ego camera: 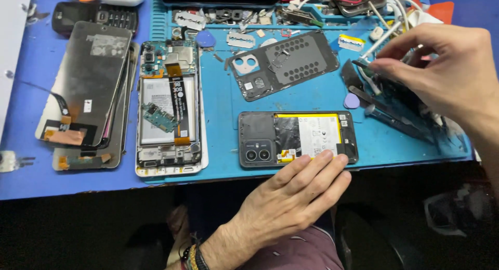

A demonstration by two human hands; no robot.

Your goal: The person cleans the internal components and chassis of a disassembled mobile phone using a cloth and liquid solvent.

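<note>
An opened dark phone (296, 132) with a twin camera and a yellow-edged battery lies on the blue work mat (223, 101). My left hand (296, 192) rests flat by its near edge, fingertips touching the frame, gripping nothing. My right hand (442, 67) is at the upper right over a heap of dark tools (400, 114). Its thumb and forefinger are pinched on a thin dark tool (364, 64); what kind of tool it is I cannot make out.
A dark back cover with a camera cut-out (291, 59) lies behind the phone. To the left are a white-framed opened phone (166, 108), stacked screen panels (88, 82) and a keypad phone (96, 15). Picks (352, 101), blades and cables litter the mat's far side.
</note>
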